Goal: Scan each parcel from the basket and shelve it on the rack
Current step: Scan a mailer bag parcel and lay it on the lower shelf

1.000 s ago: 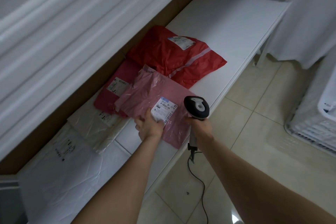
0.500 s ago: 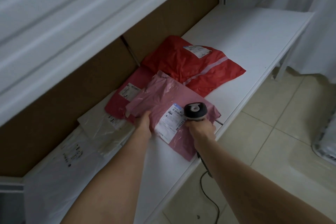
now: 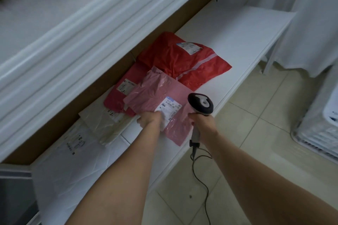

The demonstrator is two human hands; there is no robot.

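A light pink plastic parcel (image 3: 155, 93) with a white label lies on the white rack shelf (image 3: 237, 38), overlapping a dark pink parcel (image 3: 117, 97). My left hand (image 3: 150, 119) holds its near edge beside the label. My right hand (image 3: 203, 121) grips the handle of a black and grey barcode scanner (image 3: 200, 103), whose head hovers just right of the label, near the shelf's front edge. The scanner's cable (image 3: 201, 179) hangs to the floor. The basket (image 3: 321, 133) is partly visible at the right edge.
A red parcel (image 3: 182, 64) lies farther back on the shelf. A beige parcel (image 3: 108, 124) and a clear white bag (image 3: 73, 160) lie to the left. An upper shelf (image 3: 73, 33) overhangs. White curtains (image 3: 311, 23) hang at the right above the tiled floor.
The scanner has lifted and drawn back toward the shelf's front edge. My left hand has slid from the parcel's left side to its near edge by the label.
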